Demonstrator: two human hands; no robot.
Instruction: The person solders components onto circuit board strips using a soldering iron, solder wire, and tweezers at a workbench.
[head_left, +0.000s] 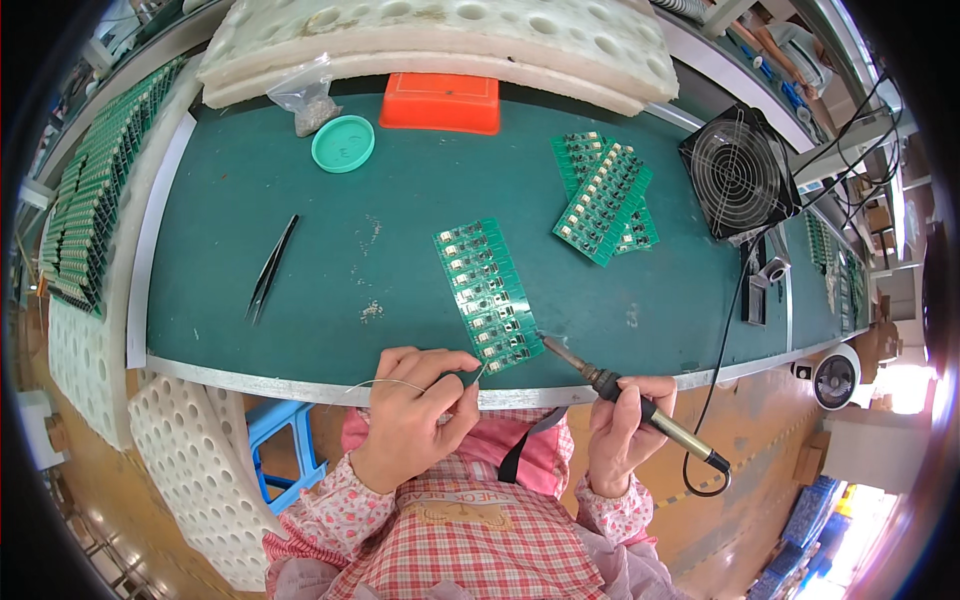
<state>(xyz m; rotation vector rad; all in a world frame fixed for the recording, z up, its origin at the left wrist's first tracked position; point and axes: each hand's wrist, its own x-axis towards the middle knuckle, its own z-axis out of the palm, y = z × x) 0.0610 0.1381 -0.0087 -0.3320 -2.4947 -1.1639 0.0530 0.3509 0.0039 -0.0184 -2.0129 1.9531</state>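
Observation:
A green circuit board panel (487, 290) with rows of small components lies tilted on the green mat, its near end by the table edge. My left hand (420, 410) is closed at that end, pinching a thin solder wire (372, 382) whose tail curves out to the left. Something small and dark shows between those fingers; its kind is unclear. My right hand (628, 425) grips a soldering iron (607, 384) by its handle. The iron's tip is close to the panel's lower right edge; whether it touches, I cannot tell.
Stacked panels (603, 205) lie to the right, near a black fan (738, 172) and an iron stand (755, 300). Black tweezers (272, 270) and scattered tiny parts (372, 312) lie left. Behind are a green lid (343, 145), a red tray (440, 103) and white foam (440, 40).

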